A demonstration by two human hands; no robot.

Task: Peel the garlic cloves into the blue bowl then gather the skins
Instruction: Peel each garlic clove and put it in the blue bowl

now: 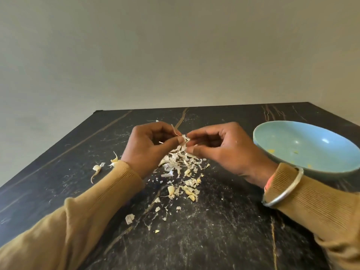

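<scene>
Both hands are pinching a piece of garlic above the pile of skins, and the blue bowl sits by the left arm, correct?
No: the head view shows the blue bowl by the right arm. The left hand and right hand pinch the garlic above the skins.

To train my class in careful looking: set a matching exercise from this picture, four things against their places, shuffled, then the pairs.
1. blue bowl
2. silver bangle
3. heap of skins
4. stray clove

A. round the right sleeve
B. on the table, left of the left sleeve
C. below the left hand and right hand
D. near the table's right edge

Pairs: 1-D, 2-A, 3-C, 4-B
</scene>
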